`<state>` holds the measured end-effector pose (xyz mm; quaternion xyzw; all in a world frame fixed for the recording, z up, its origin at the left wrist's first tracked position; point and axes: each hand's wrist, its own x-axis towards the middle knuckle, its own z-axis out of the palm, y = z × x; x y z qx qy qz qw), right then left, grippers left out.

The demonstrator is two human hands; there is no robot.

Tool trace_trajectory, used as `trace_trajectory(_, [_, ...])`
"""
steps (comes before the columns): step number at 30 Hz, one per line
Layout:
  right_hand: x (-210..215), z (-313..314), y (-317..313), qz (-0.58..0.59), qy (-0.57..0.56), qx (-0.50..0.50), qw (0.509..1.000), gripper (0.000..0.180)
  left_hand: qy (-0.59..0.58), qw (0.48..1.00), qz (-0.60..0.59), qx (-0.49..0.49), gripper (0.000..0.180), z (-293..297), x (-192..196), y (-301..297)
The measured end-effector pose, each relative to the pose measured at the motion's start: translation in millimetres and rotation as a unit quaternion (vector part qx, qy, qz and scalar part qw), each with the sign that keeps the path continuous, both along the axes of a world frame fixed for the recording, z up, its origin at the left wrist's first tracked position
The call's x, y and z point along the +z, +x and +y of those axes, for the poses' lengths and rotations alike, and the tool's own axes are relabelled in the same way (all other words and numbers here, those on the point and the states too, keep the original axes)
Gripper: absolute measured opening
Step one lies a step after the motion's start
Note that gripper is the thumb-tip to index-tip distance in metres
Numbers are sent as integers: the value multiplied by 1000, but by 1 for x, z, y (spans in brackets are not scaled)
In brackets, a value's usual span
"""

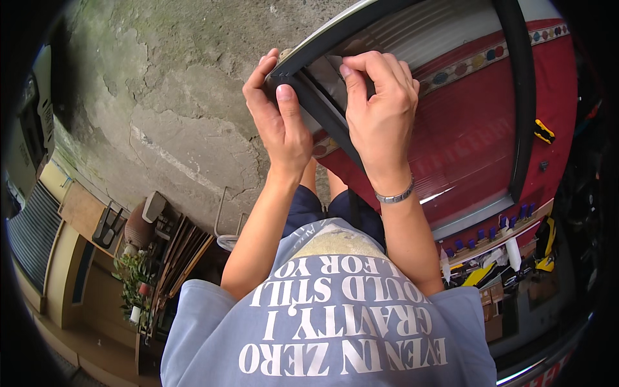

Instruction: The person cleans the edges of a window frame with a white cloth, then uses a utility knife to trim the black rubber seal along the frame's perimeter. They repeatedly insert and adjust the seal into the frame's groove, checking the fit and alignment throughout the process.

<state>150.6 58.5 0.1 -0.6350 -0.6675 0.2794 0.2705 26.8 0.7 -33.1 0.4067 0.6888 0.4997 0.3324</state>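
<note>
A large dark frame (335,132) with a see-through pane or mesh lies over a red cloth at the right. My left hand (282,126) grips its near-left corner, thumb on the top face and fingers round the outer edge. Just inside that corner, my right hand (385,106) is closed in a pinch, thumb against forefinger. A thin greyish sheet or flap (330,76) shows beside those fingertips. Whether the fingers hold that piece or the pane's edge, I cannot tell.
A yellow-and-black cutter or small tool (544,131) rests on the red cloth (554,84) beyond the frame. Blue-topped pieces line a wooden rack (480,246), with yellow-and-black tools below it. Cracked concrete (187,97) spreads to the left, with stacked boards (180,264) and a plant (134,278).
</note>
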Motion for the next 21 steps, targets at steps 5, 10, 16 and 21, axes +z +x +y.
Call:
trace_trajectory(5, [-5,1,2,7,11,-20,1000,6,21,996,72,39,44,3,-11,11])
trace_trajectory(10, [-1,-2,-5,-13,-1,6,1000,5,40,995,69,62,43,3,-19,13])
trace_trajectory(16, [2,-2,-5,-22,2,12,1000,5,31,995,78,59,44,2,-17,13])
trace_trajectory(21, [0,3,-2,-11,-2,-7,1000,5,34,994,91,57,44,2,-17,11])
